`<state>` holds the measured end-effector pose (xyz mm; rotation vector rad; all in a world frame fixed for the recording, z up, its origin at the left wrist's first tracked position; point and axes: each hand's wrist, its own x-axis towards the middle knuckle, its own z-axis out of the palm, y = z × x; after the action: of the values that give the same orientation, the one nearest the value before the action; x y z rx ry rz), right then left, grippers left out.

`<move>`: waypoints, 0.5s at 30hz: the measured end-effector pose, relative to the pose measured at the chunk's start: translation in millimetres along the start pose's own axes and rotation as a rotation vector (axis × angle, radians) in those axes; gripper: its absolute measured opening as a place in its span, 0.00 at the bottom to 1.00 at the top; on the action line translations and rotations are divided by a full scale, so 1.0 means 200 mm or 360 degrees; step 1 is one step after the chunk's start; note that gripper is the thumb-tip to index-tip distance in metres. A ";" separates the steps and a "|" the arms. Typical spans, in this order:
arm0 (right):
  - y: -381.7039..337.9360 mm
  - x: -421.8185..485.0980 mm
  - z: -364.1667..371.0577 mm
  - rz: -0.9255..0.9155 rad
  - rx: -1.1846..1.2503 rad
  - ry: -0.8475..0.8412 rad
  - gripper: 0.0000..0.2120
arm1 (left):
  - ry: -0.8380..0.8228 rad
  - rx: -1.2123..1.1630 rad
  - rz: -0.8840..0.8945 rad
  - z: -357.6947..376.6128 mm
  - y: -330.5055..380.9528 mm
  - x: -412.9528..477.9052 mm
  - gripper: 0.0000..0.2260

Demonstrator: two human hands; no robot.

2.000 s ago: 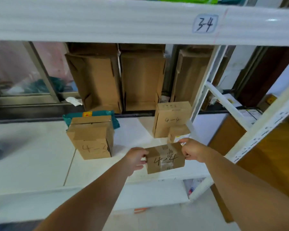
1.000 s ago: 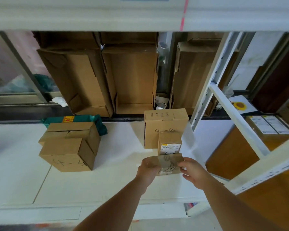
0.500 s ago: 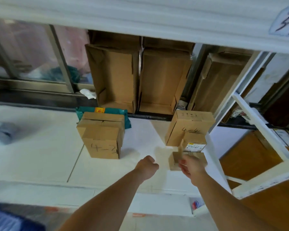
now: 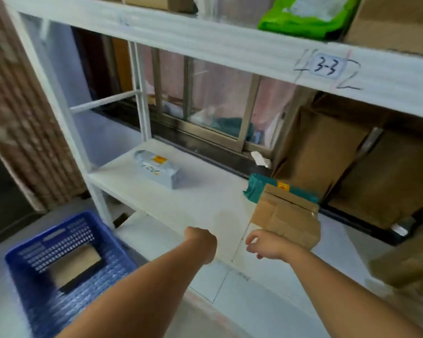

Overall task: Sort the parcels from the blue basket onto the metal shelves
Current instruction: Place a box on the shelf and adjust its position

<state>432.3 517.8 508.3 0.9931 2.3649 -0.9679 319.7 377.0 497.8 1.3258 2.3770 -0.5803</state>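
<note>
Brown parcel (image 4: 76, 267): one, lying flat in the bottom of the blue basket (image 4: 66, 237). The basket stands on the floor at lower left, near the shelf post. The parcel is not yet sorted, and no marking on it can be read.

Middle shelf (image 4: 200, 206) of the metal shelves: white board. Toward the left end lies a grey bag (image 4: 158, 168) with a handwritten code too blurred to read. Further right, a cardboard box (image 4: 287, 215) rests on a teal bag (image 4: 254, 186), with its near corner close to the front edge.

Upper shelf (image 4: 205, 42): a green bag (image 4: 305, 15) lies on top. A tag (image 4: 326, 68) reading 3-3 is fixed to the front rail.

Left hand (image 4: 202, 243): clenched to a fist over the front edge of the middle shelf, with nothing seen in it.

Right hand (image 4: 269, 243): released, fingers loosely curled, grasping nothing. It is just in front of the cardboard box; whether it touches the box cannot be told.

Step in hand, judged: both hands are free, so a reach down to the basket comes next.

Hazards, judged:
- Wrong bay. Only one tag is legible, so a parcel code misread or left unchecked would put the brown parcel in the wrong place.
- Box knocked off. The right hand is next to a box perched on a soft bag near the edge, and a careless swing toward the basket could tip it.
- Dropped parcel. It lies flat and low between the basket walls, so a hurried one-handed pinch may slip.
</note>
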 end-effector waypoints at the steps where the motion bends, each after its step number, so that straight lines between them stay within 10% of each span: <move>1: -0.12 0.03 0.04 -0.0050 -0.0052 -0.0035 0.12 | -0.0016 0.0000 -0.0076 0.05 -0.12 -0.03 0.16; 15: -1.43 0.51 0.70 -0.0758 -0.0986 -0.0565 0.16 | -0.0012 -0.0730 -0.1057 0.82 -1.30 -0.43 0.14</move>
<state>165.2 318.3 480.9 0.0215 2.3808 -0.4341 156.1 108.6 446.6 0.3315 2.7023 -0.1684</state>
